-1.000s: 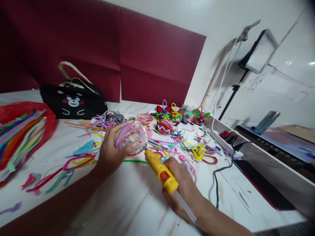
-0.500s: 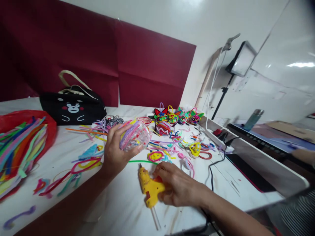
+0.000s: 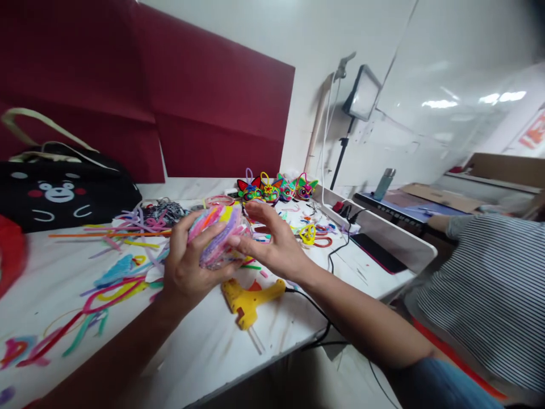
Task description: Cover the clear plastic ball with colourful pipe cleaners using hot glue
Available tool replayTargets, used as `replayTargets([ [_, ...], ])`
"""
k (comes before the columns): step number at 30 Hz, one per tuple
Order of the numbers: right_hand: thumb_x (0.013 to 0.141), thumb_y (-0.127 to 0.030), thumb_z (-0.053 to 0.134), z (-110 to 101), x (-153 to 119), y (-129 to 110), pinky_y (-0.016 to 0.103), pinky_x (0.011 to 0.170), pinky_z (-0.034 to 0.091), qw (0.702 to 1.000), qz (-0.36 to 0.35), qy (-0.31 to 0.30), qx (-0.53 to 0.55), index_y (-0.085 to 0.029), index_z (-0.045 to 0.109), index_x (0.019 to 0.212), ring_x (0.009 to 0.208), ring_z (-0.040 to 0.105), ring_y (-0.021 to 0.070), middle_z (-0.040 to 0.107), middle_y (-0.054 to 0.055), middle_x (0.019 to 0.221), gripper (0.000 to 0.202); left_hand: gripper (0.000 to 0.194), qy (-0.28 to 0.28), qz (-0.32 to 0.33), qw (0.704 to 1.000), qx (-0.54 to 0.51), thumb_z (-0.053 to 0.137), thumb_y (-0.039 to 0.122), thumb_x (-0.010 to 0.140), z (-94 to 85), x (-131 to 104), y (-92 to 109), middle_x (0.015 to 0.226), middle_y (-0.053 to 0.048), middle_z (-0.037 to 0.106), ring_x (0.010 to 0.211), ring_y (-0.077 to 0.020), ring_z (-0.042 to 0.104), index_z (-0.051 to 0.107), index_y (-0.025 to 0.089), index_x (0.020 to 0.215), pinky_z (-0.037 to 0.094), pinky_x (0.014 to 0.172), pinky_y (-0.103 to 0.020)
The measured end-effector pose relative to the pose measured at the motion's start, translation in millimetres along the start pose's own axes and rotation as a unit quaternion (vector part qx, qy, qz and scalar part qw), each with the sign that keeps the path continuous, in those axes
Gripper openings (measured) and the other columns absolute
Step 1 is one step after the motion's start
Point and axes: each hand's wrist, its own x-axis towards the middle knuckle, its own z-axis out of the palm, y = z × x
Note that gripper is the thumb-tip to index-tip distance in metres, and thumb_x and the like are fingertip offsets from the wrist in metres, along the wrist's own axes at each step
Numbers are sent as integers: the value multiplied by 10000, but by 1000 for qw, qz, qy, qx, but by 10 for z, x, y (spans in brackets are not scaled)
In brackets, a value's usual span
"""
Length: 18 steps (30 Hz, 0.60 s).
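My left hand (image 3: 187,267) is wrapped round a ball covered in pipe cleaners (image 3: 219,230), with pink, purple, yellow and orange bands. My right hand (image 3: 276,244) is curved at the ball's right side, its thumb on the bands and its fingers at the upper right edge. Where those fingertips meet the ball is partly hidden. Just below both hands, a yellow hot glue gun (image 3: 251,298) lies on the white table (image 3: 204,352), a clear glue stick poking out of its back end.
Loose pipe cleaners (image 3: 114,278) spread over the left side. Several colourful animal-head ornaments (image 3: 287,187) stand at the back. A black bag (image 3: 63,193) sits at the left, and a black phone-like slab (image 3: 378,254) lies by a white trough. A person in a striped shirt (image 3: 489,289) is at the right.
My right hand has let go of the glue gun, now lying on the table, and moved up to the ball. The ball has turned in my left hand. The view has swung right.
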Motion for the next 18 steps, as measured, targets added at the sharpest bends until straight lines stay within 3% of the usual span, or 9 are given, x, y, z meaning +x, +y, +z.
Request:
replayTargets([
  [3,758,-446,823,36,19,47,421,1016,510,999,11,12,41,-188,592,1203,1192,627,238,647,107,1287,563,611,16,30,999,-13,747,444,806,2,15,0,1522,-27,420,1335,-371,522,504,357,1361,508,1073,-550],
  [7,722,-495,843,25,17,67,394,967,533,997,4,24,78,-204,634,1098,1111,661,220,693,70,1176,520,729,44,74,996,-24,795,382,779,4,54,4,1473,-101,472,1297,-369,553,457,365,1425,554,994,-558],
  [18,630,-500,901,-68,46,29,396,935,532,994,23,14,107,-200,680,1012,1040,680,215,724,64,1106,533,671,27,81,996,-32,756,399,821,-31,65,26,1497,-96,457,1302,-382,543,459,355,1420,556,988,-572],
])
